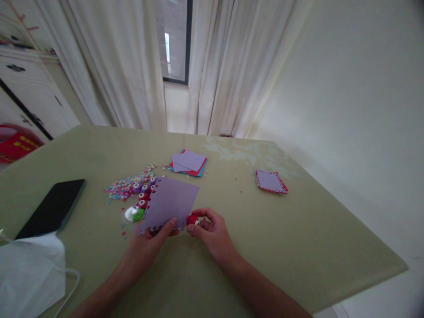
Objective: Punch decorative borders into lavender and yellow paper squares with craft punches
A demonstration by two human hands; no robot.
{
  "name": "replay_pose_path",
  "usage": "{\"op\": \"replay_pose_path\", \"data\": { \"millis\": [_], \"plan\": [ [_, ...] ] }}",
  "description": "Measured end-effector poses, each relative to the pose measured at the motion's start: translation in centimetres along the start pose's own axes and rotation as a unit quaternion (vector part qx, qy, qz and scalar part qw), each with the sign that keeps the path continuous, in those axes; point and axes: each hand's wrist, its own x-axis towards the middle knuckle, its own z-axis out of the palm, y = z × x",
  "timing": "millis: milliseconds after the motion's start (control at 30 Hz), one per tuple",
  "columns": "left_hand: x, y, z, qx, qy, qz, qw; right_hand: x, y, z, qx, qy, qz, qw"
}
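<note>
Card in left hand, punch at its edge

Over the table, the left hand pinches its near edge, thumb on top; the right hand, fingers curled, grips the red punch. Purple, the card shows cutouts along its left and near edges.

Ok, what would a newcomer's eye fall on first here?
Probably the purple sheet in the left hand, with the right hand holding a small red punch by its lower right corner. Next, the colourful confetti scattered beyond the sheet's left edge. The black phone on the left also stands out against the pale green table.
</note>
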Motion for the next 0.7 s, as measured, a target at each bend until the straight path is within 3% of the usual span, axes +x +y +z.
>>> {"op": "replay_pose_path", "data": {
  "millis": [300, 700],
  "plan": [
    [0.4, -0.9, -0.3, -0.009, 0.007, 0.001, 1.000, -0.2, -0.2, 0.4, 0.000, 0.008, -0.014, 1.000],
    [0.4, -2.8, -0.5, 0.016, -0.036, 0.040, 0.998, -0.3, -0.3, 0.4, 0.006, -0.007, -0.045, 0.999]
  ]
}}
